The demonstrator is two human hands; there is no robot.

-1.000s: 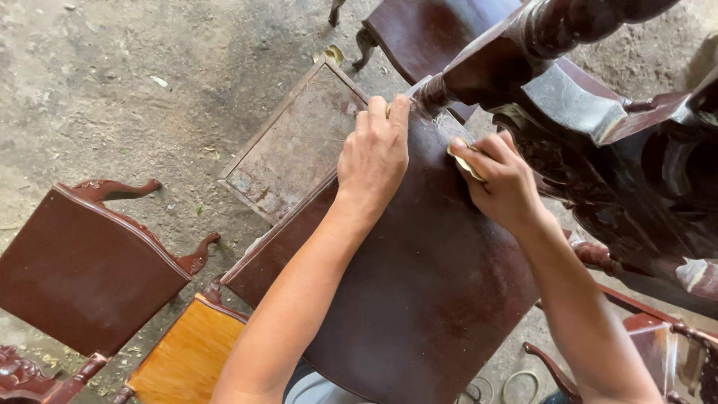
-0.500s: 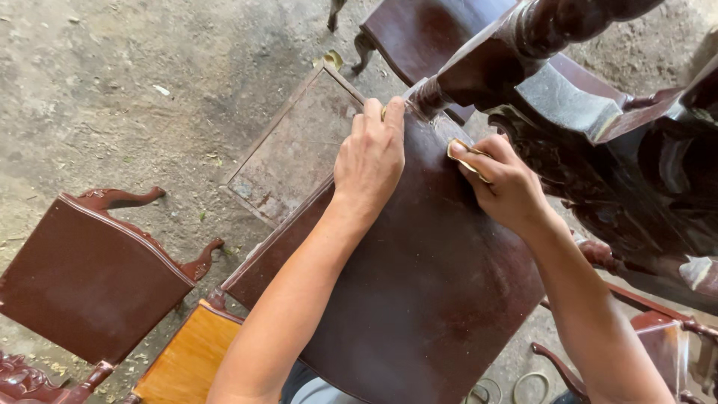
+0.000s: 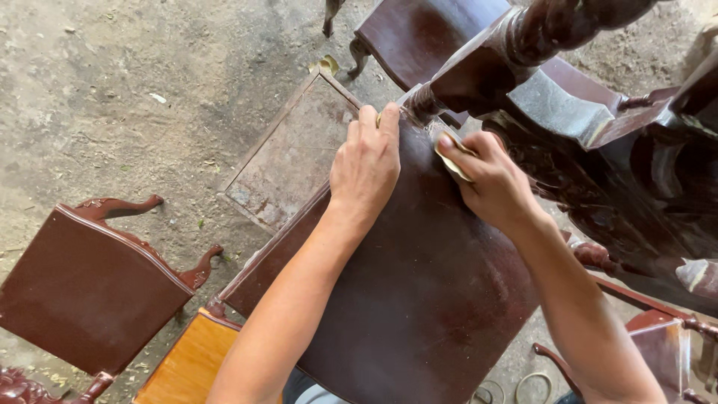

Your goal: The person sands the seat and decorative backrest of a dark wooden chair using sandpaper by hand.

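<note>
Near the turned post (image 3: pixel 523 34), right hand (image 3: pixel 490 179) nearer

Hands on a panel, furniture parts all round

Both hands rest on the panel (image 3: pixel 419 299) — left hand (image 3: pixel 366 168) at 11 o'clock, right hand (image 3: pixel 490 179) at 1. A framed panel (image 3: pixel 288 157) lies at 10, a small table (image 3: pixel 90 284) at 8 — the turned post (image 3: pixel 538 37) rises at 12.

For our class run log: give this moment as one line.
left hand: flat on dark panel | right hand: pinching tan sandpaper against panel | place: dirt floor
</note>
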